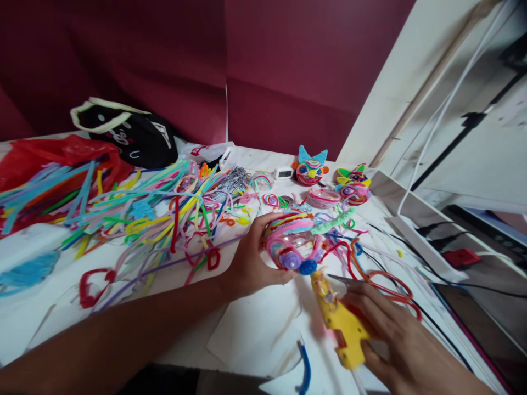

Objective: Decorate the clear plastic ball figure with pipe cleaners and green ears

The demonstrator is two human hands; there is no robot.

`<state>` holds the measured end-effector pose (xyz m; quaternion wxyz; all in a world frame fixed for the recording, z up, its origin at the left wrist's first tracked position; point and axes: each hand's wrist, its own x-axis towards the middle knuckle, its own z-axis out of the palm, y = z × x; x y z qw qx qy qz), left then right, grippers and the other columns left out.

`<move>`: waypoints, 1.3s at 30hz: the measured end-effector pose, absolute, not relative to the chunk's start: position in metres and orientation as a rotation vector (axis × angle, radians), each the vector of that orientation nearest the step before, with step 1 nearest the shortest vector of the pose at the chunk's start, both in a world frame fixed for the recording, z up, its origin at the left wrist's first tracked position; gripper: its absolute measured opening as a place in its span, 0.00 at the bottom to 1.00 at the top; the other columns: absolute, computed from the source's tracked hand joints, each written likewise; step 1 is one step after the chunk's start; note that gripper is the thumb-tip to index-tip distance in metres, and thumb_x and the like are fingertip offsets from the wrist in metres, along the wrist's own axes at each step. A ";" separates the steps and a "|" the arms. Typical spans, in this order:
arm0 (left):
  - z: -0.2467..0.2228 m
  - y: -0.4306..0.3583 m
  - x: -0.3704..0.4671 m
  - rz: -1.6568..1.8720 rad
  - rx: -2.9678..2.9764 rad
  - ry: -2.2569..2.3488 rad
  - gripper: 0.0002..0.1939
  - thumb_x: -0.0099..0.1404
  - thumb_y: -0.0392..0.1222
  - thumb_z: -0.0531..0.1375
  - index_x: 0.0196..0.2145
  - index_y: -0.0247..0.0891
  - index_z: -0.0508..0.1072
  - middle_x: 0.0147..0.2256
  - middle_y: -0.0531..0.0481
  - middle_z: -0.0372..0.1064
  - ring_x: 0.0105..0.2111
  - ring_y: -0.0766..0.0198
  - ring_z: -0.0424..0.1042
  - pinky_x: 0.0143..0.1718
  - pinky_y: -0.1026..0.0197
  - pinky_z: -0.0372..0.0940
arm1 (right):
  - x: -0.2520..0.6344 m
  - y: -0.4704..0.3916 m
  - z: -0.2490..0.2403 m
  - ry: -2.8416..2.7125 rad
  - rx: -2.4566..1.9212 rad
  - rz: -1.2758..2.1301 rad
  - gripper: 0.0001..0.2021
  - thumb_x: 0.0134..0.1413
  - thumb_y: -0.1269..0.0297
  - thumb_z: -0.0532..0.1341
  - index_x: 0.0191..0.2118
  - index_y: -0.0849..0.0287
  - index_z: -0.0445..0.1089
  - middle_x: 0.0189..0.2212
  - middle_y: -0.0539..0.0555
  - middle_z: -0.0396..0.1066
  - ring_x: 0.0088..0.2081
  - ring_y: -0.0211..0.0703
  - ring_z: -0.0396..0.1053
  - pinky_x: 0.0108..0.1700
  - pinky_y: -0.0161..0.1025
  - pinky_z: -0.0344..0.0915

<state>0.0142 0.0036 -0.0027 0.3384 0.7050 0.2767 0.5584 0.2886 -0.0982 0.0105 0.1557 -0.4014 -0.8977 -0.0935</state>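
Note:
My left hand (247, 263) is closed around a clear ball-like body wrapped in pipe cleaners (290, 227), gripping it from its left side. On its near side sit a purple coil (290, 260) and a blue coil (308, 267). A light green fuzzy pipe cleaner (335, 221) sticks out to its right. In my right hand (391, 323) is a yellow hot glue gun (349, 334), its nozzle pointing up at the blue coil, touching or very close. A thin grey metal point (338, 279) shows beside that hand; its kind is unclear.
Loose pipe cleaners (164, 214) spread over the left of the table, some in a red bag (74, 148). Behind stand a blue-eared figure (309, 167), a yellow-eared figure (354, 184) and a small digital display (283, 173). A power strip (428, 249) with cables lies right.

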 end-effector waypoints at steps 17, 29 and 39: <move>-0.005 0.007 0.016 1.545 1.897 0.760 0.45 0.44 0.42 0.74 0.57 0.44 0.59 0.58 0.39 0.62 0.57 0.46 0.67 0.55 0.47 0.67 | 0.263 -0.105 0.051 -2.269 -1.059 0.300 0.21 0.60 0.54 0.59 0.58 0.45 0.58 0.50 0.59 0.69 0.46 0.56 0.74 0.34 0.38 0.76; -0.013 0.011 0.012 1.595 2.014 0.753 0.47 0.44 0.42 0.75 0.60 0.46 0.59 0.60 0.41 0.60 0.60 0.45 0.62 0.63 0.43 0.58 | 0.246 -0.100 0.054 -2.248 -1.060 0.415 0.20 0.61 0.59 0.58 0.57 0.43 0.56 0.46 0.56 0.70 0.41 0.52 0.74 0.31 0.38 0.73; -0.013 0.015 0.012 1.658 2.089 0.688 0.48 0.44 0.40 0.75 0.60 0.46 0.59 0.59 0.40 0.60 0.60 0.45 0.62 0.62 0.42 0.59 | 0.244 -0.100 0.056 -2.229 -0.999 0.378 0.15 0.62 0.54 0.58 0.53 0.49 0.61 0.40 0.55 0.72 0.36 0.47 0.74 0.26 0.33 0.69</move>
